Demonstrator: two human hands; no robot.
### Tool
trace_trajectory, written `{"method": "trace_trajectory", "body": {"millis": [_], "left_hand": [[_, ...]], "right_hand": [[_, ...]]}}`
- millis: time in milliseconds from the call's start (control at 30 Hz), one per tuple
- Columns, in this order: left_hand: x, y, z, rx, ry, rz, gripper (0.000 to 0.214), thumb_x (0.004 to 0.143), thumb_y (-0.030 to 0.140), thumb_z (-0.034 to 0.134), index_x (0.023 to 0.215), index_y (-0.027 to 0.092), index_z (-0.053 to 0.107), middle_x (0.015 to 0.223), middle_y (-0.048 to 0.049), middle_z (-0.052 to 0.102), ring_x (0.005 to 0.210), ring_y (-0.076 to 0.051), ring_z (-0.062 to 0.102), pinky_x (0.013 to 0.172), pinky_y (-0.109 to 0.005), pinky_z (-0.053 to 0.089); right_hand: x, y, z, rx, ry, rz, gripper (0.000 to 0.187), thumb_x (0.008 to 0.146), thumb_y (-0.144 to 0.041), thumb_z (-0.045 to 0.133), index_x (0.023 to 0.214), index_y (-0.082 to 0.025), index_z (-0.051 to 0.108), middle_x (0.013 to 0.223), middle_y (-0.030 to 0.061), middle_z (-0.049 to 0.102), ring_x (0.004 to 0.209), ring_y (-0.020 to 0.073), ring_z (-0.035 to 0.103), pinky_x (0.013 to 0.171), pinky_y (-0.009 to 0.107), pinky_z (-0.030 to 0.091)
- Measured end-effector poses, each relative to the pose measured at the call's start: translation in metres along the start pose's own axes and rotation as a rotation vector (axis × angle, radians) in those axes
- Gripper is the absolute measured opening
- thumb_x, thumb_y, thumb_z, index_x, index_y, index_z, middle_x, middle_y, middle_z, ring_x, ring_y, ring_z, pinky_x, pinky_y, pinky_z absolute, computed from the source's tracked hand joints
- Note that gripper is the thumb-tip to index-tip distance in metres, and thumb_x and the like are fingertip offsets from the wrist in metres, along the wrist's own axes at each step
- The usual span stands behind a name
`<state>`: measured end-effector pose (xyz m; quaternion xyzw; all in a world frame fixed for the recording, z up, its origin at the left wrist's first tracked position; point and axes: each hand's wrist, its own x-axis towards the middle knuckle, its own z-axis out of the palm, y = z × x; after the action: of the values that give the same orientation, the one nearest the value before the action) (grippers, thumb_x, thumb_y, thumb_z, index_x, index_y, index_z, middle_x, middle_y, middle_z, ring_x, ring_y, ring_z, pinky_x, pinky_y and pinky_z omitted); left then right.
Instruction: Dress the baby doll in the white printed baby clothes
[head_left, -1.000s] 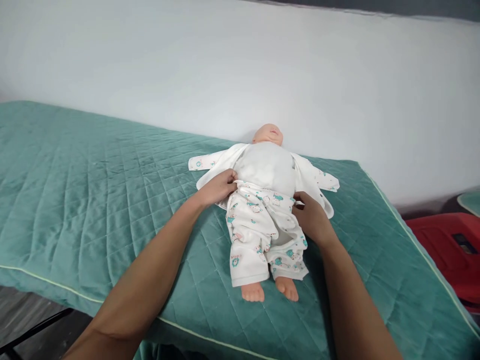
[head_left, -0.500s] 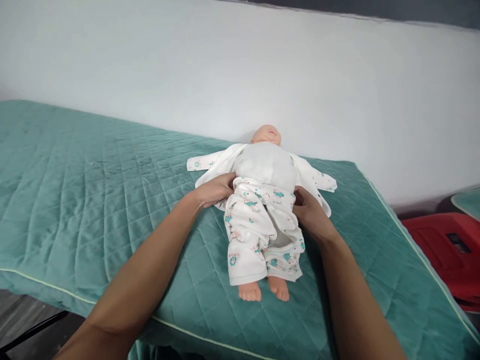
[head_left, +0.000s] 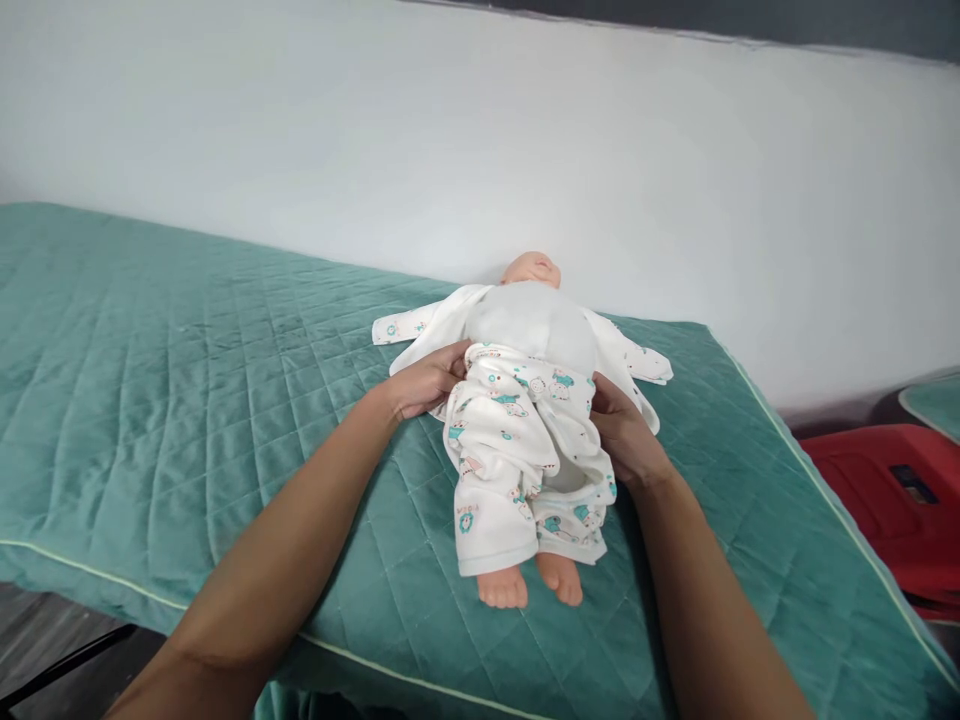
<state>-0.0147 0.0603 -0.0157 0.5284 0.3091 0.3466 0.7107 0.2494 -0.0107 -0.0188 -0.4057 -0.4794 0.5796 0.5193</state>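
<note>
A baby doll (head_left: 534, 325) lies on its back, head toward the wall and bare feet toward me. White printed baby trousers (head_left: 502, 430) cover its legs up to the waist. A white baby shirt (head_left: 409, 325) lies spread open beneath its torso, sleeves out to both sides. At the waistband's left edge, my left hand (head_left: 431, 380) is closed on the trousers. My right hand (head_left: 626, 425) grips the trousers at the right hip, its fingertips partly hidden behind the cloth.
A green quilted cover (head_left: 225, 400) with pale piping lies under the doll. Behind it rises a white wall (head_left: 450, 130). A red plastic chair (head_left: 885, 500) stands beyond the right edge.
The waistband has shifted slightly, its left side higher, and the trousers bunch more over the legs. The doll's feet have tilted a little to the right. Both hands keep their hold.
</note>
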Motion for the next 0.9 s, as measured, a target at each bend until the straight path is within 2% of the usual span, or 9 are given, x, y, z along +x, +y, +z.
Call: {"method": "trace_trajectory", "body": {"millis": [133, 233, 367, 467, 567, 667, 800, 900], "left_hand": [[0.002, -0.002, 0.002, 0.067, 0.008, 0.029, 0.043, 0.057, 0.004, 0.069, 0.098, 0.016, 0.063, 0.085, -0.0020, 0.070, 0.069, -0.014, 0.062, 0.060, -0.023, 0.051], [0.004, -0.004, 0.002, 0.063, 0.032, 0.022, 0.036, 0.058, 0.006, 0.069, 0.093, 0.015, 0.062, 0.080, -0.0009, 0.068, 0.066, -0.013, 0.060, 0.060, -0.024, 0.050], [0.006, -0.005, 0.003, 0.046, 0.107, 0.010, 0.024, 0.059, 0.008, 0.067, 0.080, 0.015, 0.059, 0.071, 0.0017, 0.062, 0.062, -0.011, 0.057, 0.058, -0.023, 0.048], [0.006, -0.005, 0.003, 0.058, 0.117, 0.027, 0.020, 0.060, 0.010, 0.066, 0.077, 0.015, 0.058, 0.072, 0.0017, 0.062, 0.063, -0.011, 0.057, 0.060, -0.023, 0.048], [0.006, -0.005, 0.004, 0.100, 0.111, 0.025, 0.020, 0.061, 0.012, 0.066, 0.080, 0.016, 0.061, 0.074, 0.0012, 0.064, 0.065, -0.012, 0.057, 0.061, -0.024, 0.048], [0.005, -0.004, 0.005, 0.194, 0.154, 0.003, 0.018, 0.063, 0.014, 0.064, 0.081, 0.016, 0.062, 0.073, 0.0014, 0.063, 0.066, -0.012, 0.057, 0.060, -0.023, 0.046], [0.000, 0.002, 0.003, 0.353, 0.158, -0.032, 0.014, 0.065, 0.017, 0.062, 0.079, 0.017, 0.062, 0.074, 0.0019, 0.063, 0.064, -0.011, 0.055, 0.055, -0.021, 0.041], [-0.008, 0.012, -0.002, 0.391, 0.163, -0.015, 0.015, 0.068, 0.021, 0.065, 0.082, 0.018, 0.061, 0.072, 0.0022, 0.063, 0.063, -0.012, 0.056, 0.057, -0.023, 0.042]], "right_hand": [[0.002, 0.001, 0.000, -0.037, 0.003, 0.006, 0.056, 0.069, -0.026, 0.084, 0.121, -0.028, 0.065, 0.117, 0.0051, 0.073, 0.112, 0.0291, 0.067, 0.090, 0.042, 0.057], [0.003, 0.004, -0.001, -0.075, -0.010, 0.005, 0.057, 0.069, -0.026, 0.083, 0.124, -0.027, 0.065, 0.115, 0.0049, 0.074, 0.107, 0.0280, 0.068, 0.088, 0.041, 0.057], [0.004, 0.007, -0.003, -0.129, 0.008, 0.003, 0.054, 0.071, -0.029, 0.082, 0.123, -0.028, 0.066, 0.115, 0.0033, 0.074, 0.095, 0.0248, 0.071, 0.075, 0.035, 0.057], [0.004, 0.007, -0.003, -0.154, 0.037, -0.021, 0.047, 0.071, -0.030, 0.081, 0.116, -0.028, 0.068, 0.108, 0.0026, 0.075, 0.090, 0.0234, 0.071, 0.070, 0.034, 0.056], [0.005, 0.008, -0.003, -0.172, 0.100, -0.055, 0.038, 0.069, -0.030, 0.081, 0.105, -0.026, 0.071, 0.097, 0.0019, 0.076, 0.085, 0.0220, 0.070, 0.070, 0.033, 0.055], [0.006, 0.010, -0.005, -0.192, 0.179, -0.064, 0.025, 0.070, -0.030, 0.080, 0.092, -0.024, 0.071, 0.089, 0.0004, 0.075, 0.073, 0.0176, 0.066, 0.064, 0.030, 0.052], [0.006, 0.012, -0.010, -0.202, 0.278, -0.035, 0.016, 0.072, -0.030, 0.075, 0.084, -0.023, 0.067, 0.075, -0.0024, 0.067, 0.053, 0.0102, 0.050, 0.048, 0.024, 0.038], [0.006, 0.008, -0.011, -0.226, 0.396, -0.119, 0.015, 0.074, -0.030, 0.074, 0.083, -0.023, 0.065, 0.075, -0.0029, 0.062, 0.059, 0.0103, 0.051, 0.053, 0.024, 0.039]]}}
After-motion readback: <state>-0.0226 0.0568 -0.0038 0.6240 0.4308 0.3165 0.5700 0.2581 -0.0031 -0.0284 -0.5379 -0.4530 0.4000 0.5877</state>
